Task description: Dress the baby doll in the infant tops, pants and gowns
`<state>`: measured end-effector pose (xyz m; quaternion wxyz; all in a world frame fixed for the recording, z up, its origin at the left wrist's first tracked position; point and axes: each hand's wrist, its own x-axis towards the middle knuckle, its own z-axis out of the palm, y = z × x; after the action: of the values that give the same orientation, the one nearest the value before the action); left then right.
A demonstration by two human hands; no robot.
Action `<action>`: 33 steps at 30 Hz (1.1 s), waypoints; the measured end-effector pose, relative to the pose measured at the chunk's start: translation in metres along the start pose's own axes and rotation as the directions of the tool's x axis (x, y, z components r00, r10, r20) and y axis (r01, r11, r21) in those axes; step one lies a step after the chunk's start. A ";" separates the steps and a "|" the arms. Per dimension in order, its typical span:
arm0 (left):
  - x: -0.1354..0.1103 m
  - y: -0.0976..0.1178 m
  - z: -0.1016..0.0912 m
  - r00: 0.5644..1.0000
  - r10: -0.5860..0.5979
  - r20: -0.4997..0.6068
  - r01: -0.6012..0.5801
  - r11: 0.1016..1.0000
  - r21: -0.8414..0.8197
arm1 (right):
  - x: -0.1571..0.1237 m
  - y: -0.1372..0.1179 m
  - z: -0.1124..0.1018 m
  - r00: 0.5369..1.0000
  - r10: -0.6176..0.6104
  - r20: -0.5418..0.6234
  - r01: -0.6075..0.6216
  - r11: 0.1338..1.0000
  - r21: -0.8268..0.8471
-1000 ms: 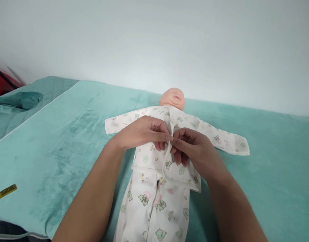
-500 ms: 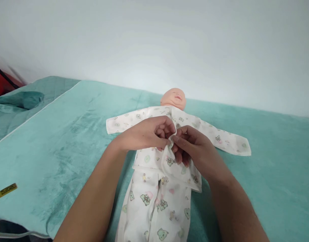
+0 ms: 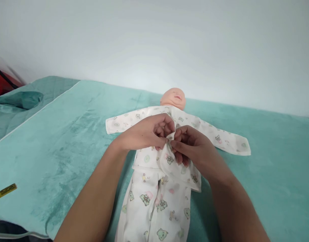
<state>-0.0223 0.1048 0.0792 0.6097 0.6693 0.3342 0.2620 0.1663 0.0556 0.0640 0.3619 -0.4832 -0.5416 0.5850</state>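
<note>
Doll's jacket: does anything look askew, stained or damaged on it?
Askew, yes: the jacket's front edge is lifted and bunched between the left hand and right hand, and its hem hangs lower on the picture's right, jutting past the trousers. No stain or damage shows.

readable text: none | yellow strip [image 3: 4, 192]: dark print, too small and blurred to make out

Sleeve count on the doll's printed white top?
2. One sleeve stretches out to the left, partly behind the left hand; the other sleeve stretches out to the right, beyond the right hand. None seems hidden.
</note>
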 end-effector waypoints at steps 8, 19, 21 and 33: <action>0.000 -0.001 -0.005 1.000 -0.009 0.019 0.010 0.999 -0.034 | 0.000 -0.001 0.000 1.000 0.006 -0.024 -0.006 1.000 0.001; -0.001 -0.003 -0.008 0.998 -0.063 -0.026 0.062 0.997 -0.054 | 0.001 -0.002 0.003 0.998 -0.015 -0.057 0.017 0.999 0.044; -0.001 -0.004 -0.009 0.998 -0.056 -0.023 0.055 0.997 -0.053 | 0.001 -0.001 0.003 0.998 -0.015 -0.065 0.018 0.999 0.048; 0.000 -0.003 -0.008 0.996 -0.039 -0.078 0.039 0.999 0.001 | 0.002 0.000 0.002 0.996 -0.008 -0.085 0.012 0.999 0.042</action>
<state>-0.0290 0.1097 0.0770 0.6004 0.6525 0.3711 0.2756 0.1637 0.0570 0.0639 0.3976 -0.4974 -0.5156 0.5733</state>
